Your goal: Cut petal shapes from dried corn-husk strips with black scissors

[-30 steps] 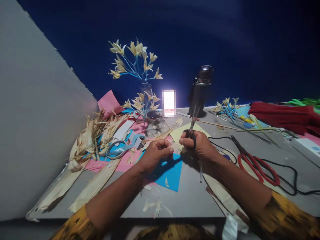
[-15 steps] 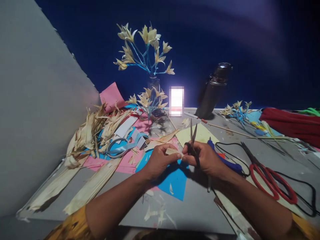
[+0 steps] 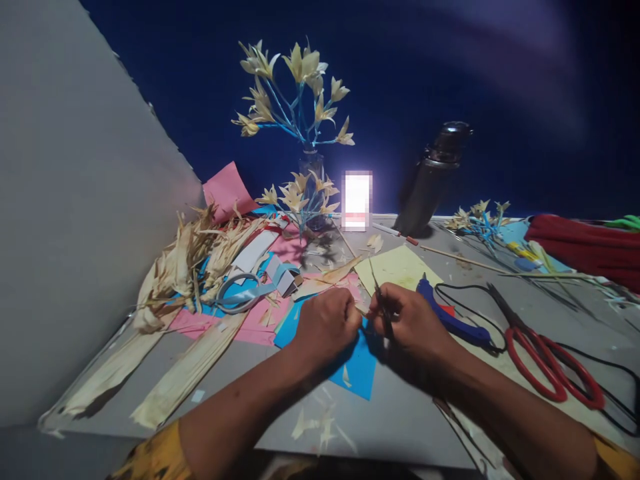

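Note:
My left hand (image 3: 326, 328) is closed, its back turned up, around a small piece of dried husk (image 3: 361, 308). Only a pale edge of that piece shows between the hands; the rest is hidden by my fingers. In my right hand (image 3: 413, 317) is a small pair of dark scissors (image 3: 384, 308), blades pointing up and away from me. The right fingertips are close to the husk piece, and whether they pinch it I cannot tell. Below both hands lies a blue paper sheet (image 3: 357, 373) with a husk scrap on it.
Dried husks (image 3: 187, 267) and a tape roll (image 3: 240, 293) lie left. Husk flowers in a glass bottle (image 3: 311, 180) stand behind, near a bright screen (image 3: 357, 200) and a flask (image 3: 433, 180). A blue glue gun (image 3: 450, 317) and red-handled scissors (image 3: 545, 360) lie right.
My left hand has rolled over so its back faces up, covering most of the husk piece. The small scissors have turned in my right hand, their blades now looking closer together.

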A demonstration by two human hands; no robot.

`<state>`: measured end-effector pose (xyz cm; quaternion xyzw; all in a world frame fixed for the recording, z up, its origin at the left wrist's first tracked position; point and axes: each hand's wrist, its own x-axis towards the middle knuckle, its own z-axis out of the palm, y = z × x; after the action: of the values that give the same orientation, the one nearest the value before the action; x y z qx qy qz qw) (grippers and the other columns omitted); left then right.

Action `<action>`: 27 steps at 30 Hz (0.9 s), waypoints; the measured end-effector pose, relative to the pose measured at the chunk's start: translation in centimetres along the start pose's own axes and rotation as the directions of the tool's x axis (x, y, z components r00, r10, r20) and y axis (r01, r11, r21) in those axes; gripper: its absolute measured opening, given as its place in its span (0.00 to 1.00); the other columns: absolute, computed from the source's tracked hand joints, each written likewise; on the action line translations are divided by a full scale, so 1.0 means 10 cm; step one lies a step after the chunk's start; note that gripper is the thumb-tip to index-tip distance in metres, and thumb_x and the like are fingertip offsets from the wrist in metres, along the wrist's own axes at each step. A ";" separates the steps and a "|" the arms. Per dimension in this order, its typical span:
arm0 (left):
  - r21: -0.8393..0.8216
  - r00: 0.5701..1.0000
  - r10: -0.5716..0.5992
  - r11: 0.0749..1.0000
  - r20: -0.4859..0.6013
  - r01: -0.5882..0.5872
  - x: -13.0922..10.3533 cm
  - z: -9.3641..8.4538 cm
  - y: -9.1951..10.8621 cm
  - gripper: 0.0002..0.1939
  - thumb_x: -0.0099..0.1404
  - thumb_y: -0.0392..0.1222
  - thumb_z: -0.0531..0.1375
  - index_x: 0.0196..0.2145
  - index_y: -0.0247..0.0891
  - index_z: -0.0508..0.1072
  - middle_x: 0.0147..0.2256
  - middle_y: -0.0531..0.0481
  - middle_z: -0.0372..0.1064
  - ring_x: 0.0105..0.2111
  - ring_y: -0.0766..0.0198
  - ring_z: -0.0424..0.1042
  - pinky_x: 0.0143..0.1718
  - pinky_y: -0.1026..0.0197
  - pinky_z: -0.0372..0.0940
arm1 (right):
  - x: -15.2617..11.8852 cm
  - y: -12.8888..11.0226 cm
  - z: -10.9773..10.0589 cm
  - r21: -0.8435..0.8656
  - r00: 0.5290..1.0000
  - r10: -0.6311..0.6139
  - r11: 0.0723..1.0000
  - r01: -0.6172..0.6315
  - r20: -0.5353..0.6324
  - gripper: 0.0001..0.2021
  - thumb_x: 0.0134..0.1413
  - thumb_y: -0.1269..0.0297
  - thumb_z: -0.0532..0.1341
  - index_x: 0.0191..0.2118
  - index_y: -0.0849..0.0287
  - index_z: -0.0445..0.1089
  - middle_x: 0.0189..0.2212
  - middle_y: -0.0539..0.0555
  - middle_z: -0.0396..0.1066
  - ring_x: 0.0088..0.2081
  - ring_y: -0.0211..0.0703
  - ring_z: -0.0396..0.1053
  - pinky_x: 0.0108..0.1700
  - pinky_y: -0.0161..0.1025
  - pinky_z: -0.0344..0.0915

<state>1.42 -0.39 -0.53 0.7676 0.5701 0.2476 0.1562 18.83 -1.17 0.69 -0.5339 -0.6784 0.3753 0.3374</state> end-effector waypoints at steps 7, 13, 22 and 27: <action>-0.477 0.983 -0.178 0.862 0.035 0.173 0.20 -0.26 -0.21 0.08 0.57 0.38 0.54 0.32 0.38 0.73 0.28 0.48 0.72 0.27 0.62 0.68 0.29 0.60 0.59 | 0.02 -0.11 -0.14 0.074 1.000 -0.015 0.997 0.014 0.008 0.02 0.42 0.68 0.61 0.26 0.58 0.67 0.24 0.48 0.69 0.26 0.39 0.64 0.29 0.35 0.60; -0.498 0.985 0.063 0.867 0.161 0.026 0.07 -0.18 -0.02 0.06 0.55 0.37 0.57 0.25 0.37 0.74 0.23 0.51 0.70 0.26 0.64 0.67 0.30 0.61 0.60 | 0.03 -0.05 -0.08 0.056 0.999 -0.041 0.998 0.040 0.026 0.03 0.42 0.67 0.60 0.28 0.58 0.67 0.24 0.48 0.67 0.27 0.39 0.63 0.29 0.35 0.59; 0.026 1.000 -0.003 1.000 0.004 0.003 0.03 -0.13 0.00 0.10 0.57 0.35 0.54 0.23 0.38 0.74 0.25 0.48 0.73 0.27 0.60 0.68 0.30 0.58 0.56 | 0.01 0.01 -0.01 -0.097 0.997 -0.076 0.993 0.073 -0.025 0.03 0.43 0.70 0.59 0.28 0.57 0.66 0.23 0.48 0.68 0.26 0.39 0.63 0.28 0.35 0.56; -0.361 0.996 0.086 0.930 0.040 -0.065 0.10 -0.25 -0.09 0.12 0.56 0.32 0.56 0.36 0.38 0.76 0.35 0.48 0.75 0.34 0.61 0.71 0.37 0.60 0.63 | 0.01 0.01 -0.03 -0.171 0.985 -0.165 0.973 0.153 -0.058 0.02 0.46 0.71 0.60 0.27 0.57 0.66 0.26 0.50 0.69 0.28 0.40 0.64 0.31 0.37 0.59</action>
<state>-0.48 0.75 1.21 0.7540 0.4807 0.3321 0.3001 19.13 -1.04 0.75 -0.5171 -0.7353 0.2700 0.3451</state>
